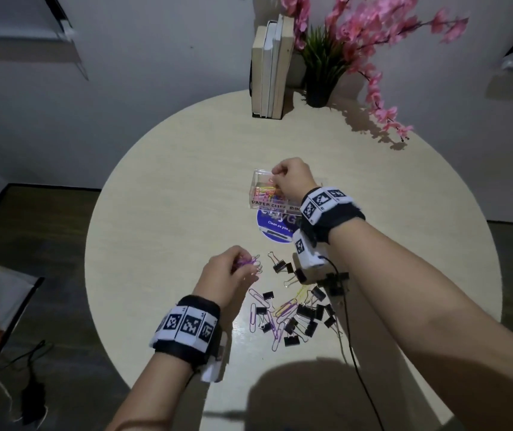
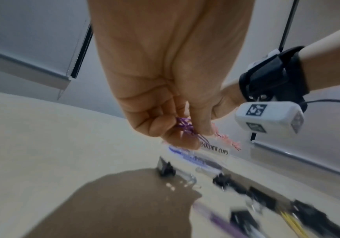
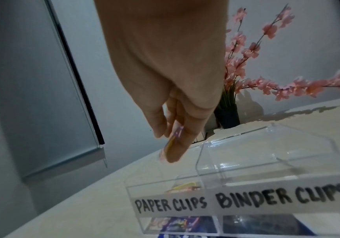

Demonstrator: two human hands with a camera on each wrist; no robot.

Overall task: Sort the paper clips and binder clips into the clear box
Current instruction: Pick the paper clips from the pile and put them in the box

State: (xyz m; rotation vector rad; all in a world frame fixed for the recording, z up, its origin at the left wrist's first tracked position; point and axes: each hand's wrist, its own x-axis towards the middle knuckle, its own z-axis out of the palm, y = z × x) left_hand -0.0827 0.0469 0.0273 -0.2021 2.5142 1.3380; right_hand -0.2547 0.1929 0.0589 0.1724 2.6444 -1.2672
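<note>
A clear box (image 1: 256,181) (image 3: 266,180) with two compartments, marked PAPER CLIPS and BINDER CLIPS, stands mid-table. Coloured paper clips (image 1: 266,191) (image 3: 185,187) lie in its left compartment; the binder-clip side looks bare. My right hand (image 1: 280,178) (image 3: 171,145) hovers over the left compartment and pinches some coloured paper clips (image 3: 173,140). My left hand (image 1: 242,267) (image 2: 187,133) grips a bunch of purple paper clips (image 1: 35,261) (image 2: 185,127) just above the table. A pile of black binder clips (image 1: 305,315) and loose paper clips (image 1: 256,312) lies near the front edge.
Round light wooden table (image 1: 161,188). A blue round sticker (image 1: 275,227) sits under the box's near side. Standing books (image 1: 269,66) and a pot of pink flowers (image 1: 320,70) occupy the far edge. A black cable (image 1: 347,321) runs from my right wrist across the pile.
</note>
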